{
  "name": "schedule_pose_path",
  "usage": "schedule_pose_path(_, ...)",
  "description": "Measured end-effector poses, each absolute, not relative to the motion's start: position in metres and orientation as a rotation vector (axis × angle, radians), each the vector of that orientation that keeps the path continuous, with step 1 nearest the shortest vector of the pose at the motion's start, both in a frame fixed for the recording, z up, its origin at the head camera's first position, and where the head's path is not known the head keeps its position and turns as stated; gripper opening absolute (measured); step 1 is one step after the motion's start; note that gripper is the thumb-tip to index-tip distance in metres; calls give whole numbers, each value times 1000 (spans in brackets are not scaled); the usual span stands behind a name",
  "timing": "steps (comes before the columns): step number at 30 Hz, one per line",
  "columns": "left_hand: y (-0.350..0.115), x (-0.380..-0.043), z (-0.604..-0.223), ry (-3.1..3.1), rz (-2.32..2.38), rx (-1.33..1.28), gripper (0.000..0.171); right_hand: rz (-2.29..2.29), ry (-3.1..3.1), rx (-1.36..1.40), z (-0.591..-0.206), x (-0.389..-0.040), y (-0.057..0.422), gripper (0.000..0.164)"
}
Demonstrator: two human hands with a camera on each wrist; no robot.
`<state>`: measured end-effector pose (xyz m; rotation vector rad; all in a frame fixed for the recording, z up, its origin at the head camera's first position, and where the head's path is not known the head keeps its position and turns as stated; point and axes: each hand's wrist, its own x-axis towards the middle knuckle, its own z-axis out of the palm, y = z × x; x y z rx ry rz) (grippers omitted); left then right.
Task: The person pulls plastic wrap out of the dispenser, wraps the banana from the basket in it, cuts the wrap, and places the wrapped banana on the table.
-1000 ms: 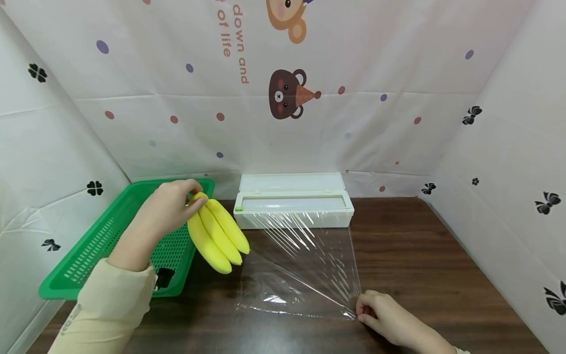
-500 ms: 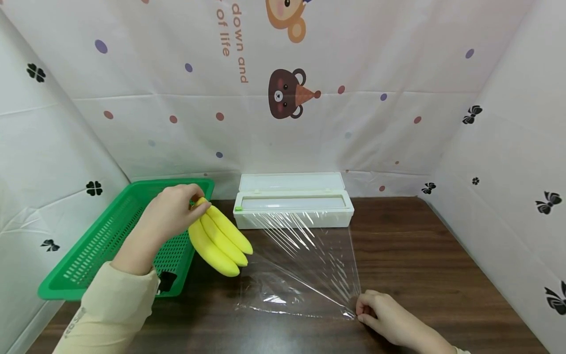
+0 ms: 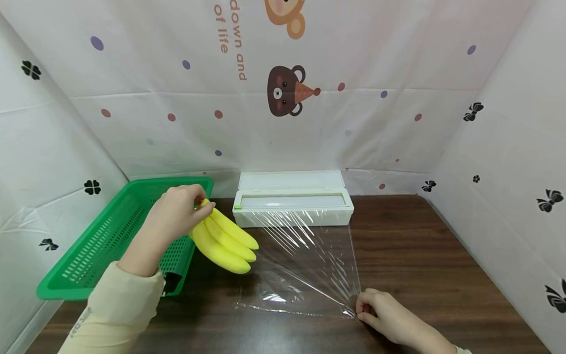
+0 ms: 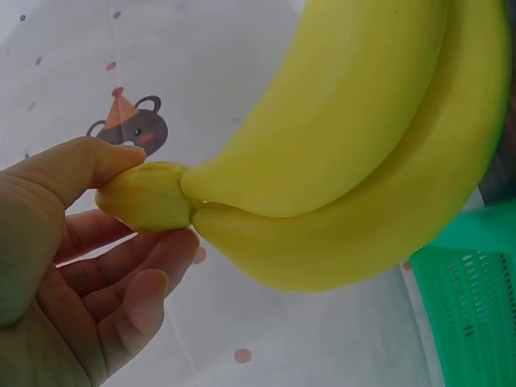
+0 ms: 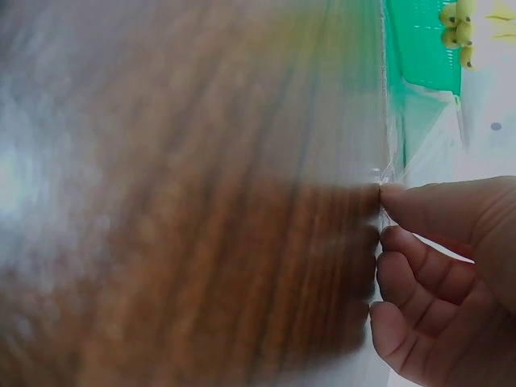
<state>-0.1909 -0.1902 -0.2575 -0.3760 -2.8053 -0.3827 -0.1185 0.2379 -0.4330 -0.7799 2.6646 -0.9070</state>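
The bunch of yellow bananas point(image 3: 223, 241) is held up in front of the basket's right side, left of the middle of the scene, its tips pointing right and near; three fruits show. The left hand point(image 3: 179, 209) pinches its stem between thumb and fingers. To the right, clear plastic film point(image 3: 305, 275) runs from the front of a white box point(image 3: 292, 217) toward the near side, creased diagonally, and the right hand point(image 3: 382, 314) pinches its near right corner. The box stands at the far side, its lid point(image 3: 292, 181) raised at the back; a framed opening on top shows a whitish interior. At left is a green basket point(image 3: 57, 292) with slotted walls and a mesh floor, partly hidden by the left arm. Brown wood-grain surface point(image 3: 420, 246) lies beneath, and a pale printed sheet point(image 3: 353, 39) hangs behind.
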Motion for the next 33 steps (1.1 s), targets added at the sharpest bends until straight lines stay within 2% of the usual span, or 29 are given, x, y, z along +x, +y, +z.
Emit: schedule_pose_path(33,-158,-192,-264,-2728,-491,-337,21,-880,2665,-755,-430,-119,237,8)
